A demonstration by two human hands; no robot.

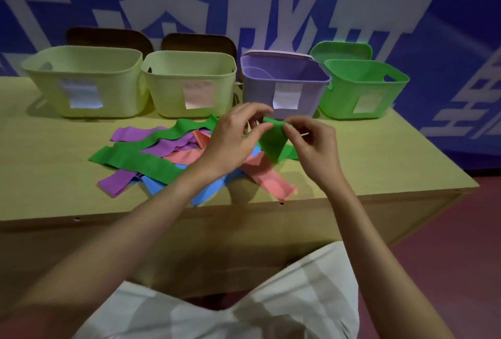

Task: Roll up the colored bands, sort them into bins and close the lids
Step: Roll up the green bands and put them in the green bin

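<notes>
This looks like a staged activity room or demo space, not a home. Right behind the table hangs a big blue banner printed with huge white characters, filling the whole back wall. The table itself is plain pale wood, with bare screw holes along its front edge. Four plastic bins line up at its far side, each with a paper label stuck on the front: two pale yellow bins, a purple bin and a green bin. Two dark chair backs peek up behind the bins. The floor on the right is a dull red.
</notes>
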